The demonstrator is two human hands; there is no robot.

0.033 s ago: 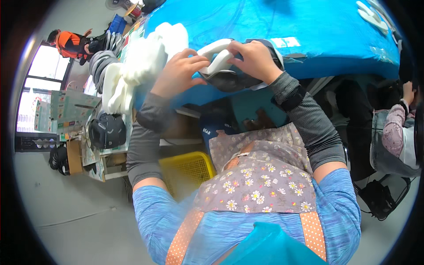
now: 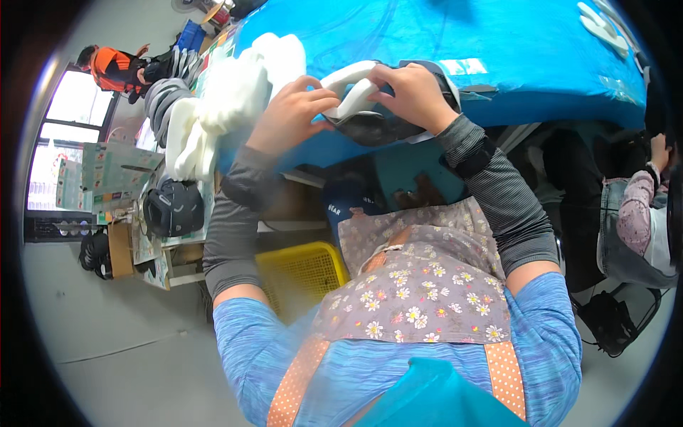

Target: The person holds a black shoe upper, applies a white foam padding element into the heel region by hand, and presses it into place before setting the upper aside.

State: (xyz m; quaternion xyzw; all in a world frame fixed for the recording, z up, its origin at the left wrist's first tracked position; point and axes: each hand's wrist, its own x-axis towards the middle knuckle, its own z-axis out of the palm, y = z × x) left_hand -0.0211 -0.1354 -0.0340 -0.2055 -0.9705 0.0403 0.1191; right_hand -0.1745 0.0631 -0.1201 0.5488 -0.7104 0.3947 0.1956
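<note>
Blue sheeting covers the work table that fills the upper part of the view, its near edge curving across above the person's lap. At that edge both hands meet on a white foam pad — a curved, pale piece that lies on top of a dark helmet shell resting against the table edge. The left hand grasps the pad's left end, fingers curled over its top and thumb pointing toward the middle. The right hand is closed over the pad's right end and the shell's rim, fingertips pressing down on the white piece.

Just left of the hands a heap of white foam pieces is stacked on the table corner. Below it, on a lower shelf, sits another dark helmet, and a yellow plastic basket stands under the table beside the person's flowered apron. A person in an orange vest is at the far left, and another person's sleeve shows at the right edge.

Compared with the earlier picture nothing visible differs — hands, pad and shell sit in the same places with the same hold.
</note>
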